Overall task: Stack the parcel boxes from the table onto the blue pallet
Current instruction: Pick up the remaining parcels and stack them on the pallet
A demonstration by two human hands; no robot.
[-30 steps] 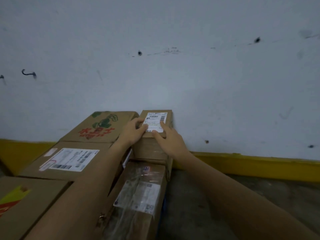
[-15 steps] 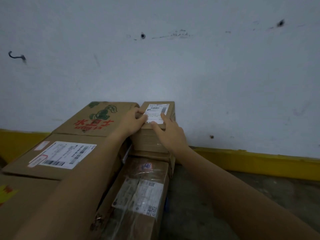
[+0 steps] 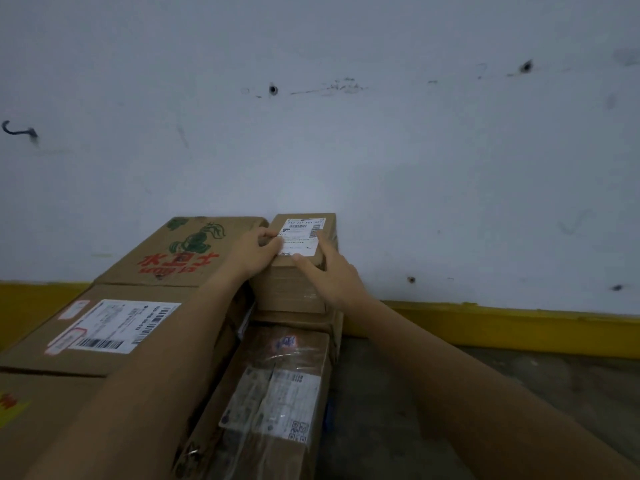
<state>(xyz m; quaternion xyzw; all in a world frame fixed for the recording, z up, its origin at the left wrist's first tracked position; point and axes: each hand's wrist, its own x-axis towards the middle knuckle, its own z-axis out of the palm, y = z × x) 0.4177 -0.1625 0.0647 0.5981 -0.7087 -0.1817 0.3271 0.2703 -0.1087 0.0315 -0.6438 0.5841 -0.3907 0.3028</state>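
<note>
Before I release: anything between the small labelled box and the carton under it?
Nothing visible. The small labelled box sits on the carton below, left hand gripping its edge, right hand resting on top.

Behind: scuffed white painted wall [image 3: 381,150], directly at the back of the small brown cardboard box with the white label [image 3: 304,237]. Left: large brown cardboard carton printed green and red [image 3: 194,251], touching it. Front, lower: tape-wrapped brown parcel [image 3: 277,393]. Right: bare grey concrete floor [image 3: 433,393], open as far as the yellow skirting strip [image 3: 519,327]. Above: open

Red "水" on green-print box [image 3: 180,251]; rest illegible.
</note>
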